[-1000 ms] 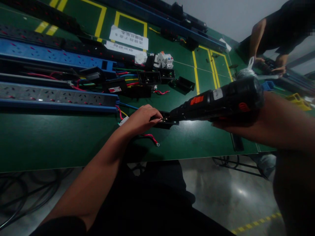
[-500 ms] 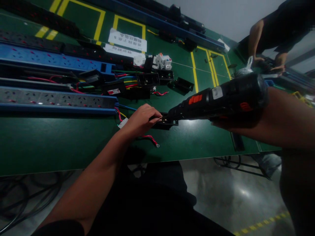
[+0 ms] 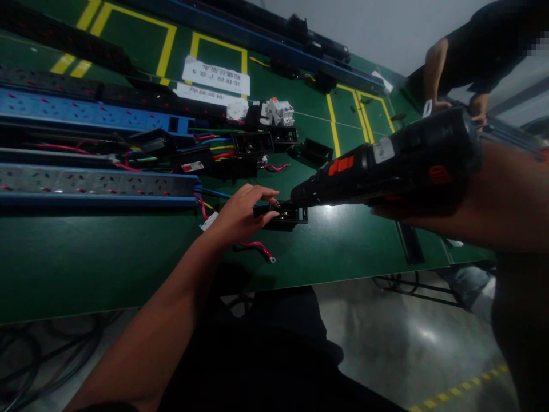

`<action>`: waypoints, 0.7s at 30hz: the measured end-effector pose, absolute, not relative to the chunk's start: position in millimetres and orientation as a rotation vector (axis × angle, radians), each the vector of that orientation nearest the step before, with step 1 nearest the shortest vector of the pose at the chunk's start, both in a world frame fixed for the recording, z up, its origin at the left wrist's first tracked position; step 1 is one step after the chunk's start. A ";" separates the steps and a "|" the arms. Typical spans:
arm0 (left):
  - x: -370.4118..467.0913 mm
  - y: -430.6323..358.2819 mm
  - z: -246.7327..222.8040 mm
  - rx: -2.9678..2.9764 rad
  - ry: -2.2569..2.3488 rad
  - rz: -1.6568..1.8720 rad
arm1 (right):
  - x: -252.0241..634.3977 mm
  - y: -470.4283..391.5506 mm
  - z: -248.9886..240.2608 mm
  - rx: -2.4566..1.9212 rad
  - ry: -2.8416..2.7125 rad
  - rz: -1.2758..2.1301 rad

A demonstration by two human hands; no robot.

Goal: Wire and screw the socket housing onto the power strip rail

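Note:
My left hand [image 3: 246, 212] is at a small black housing [image 3: 295, 216] on the green table, thumb and index finger on either side of its left end. Metal terminals show inside the housing. My right hand [image 3: 412, 214], mostly hidden under the tool, grips a black power screwdriver [image 3: 381, 160] with orange parts. The tool's narrow tip points left and down into the housing, close to my left fingertips. A blue wire runs from the housing's side to a blue socket strip [image 3: 94, 183]. Below my left hand lies a red wire [image 3: 259, 247] with a ring terminal.
Several socket strips, wires and an open black housing [image 3: 315, 150] lie behind my hands. White breakers [image 3: 278, 111] and paper labels [image 3: 217, 74] are further back. A person [image 3: 467, 63] works at the upper right.
My left thumb and index finger have spread apart from their pinch at the housing. The screwdriver's back end has shifted slightly up and right, and the whole view has shifted a little.

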State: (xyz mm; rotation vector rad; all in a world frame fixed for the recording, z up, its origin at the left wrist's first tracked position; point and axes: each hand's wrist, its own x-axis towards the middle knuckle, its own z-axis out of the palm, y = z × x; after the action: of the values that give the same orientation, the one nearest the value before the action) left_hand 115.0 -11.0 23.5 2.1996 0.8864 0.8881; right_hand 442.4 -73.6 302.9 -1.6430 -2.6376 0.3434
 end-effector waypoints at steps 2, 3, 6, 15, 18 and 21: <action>113.5 -10.4 24.3 2.223 0.863 0.875 | 442.4 -73.0 302.8 -1.605 -2.678 0.332; 112.8 -10.3 24.9 2.242 0.860 0.860 | 442.6 -72.6 302.6 -1.580 -2.712 0.312; 112.4 -11.8 28.0 2.333 0.903 0.728 | 444.8 -71.6 301.1 -1.568 -2.759 0.237; 119.0 -16.5 41.6 2.474 0.975 0.408 | 435.3 -61.9 298.6 -1.524 -2.787 0.230; 118.7 -14.7 40.5 2.458 0.946 0.403 | 432.0 -59.5 299.6 -1.528 -2.773 0.261; 118.7 -13.6 37.4 2.452 0.930 0.407 | 434.7 -58.6 299.7 -1.549 -2.773 0.272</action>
State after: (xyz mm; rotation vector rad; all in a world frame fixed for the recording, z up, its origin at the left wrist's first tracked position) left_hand 118.7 -13.6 37.4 2.4521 0.9303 0.4073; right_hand 434.7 -58.6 299.7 -1.5489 -2.7732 0.2722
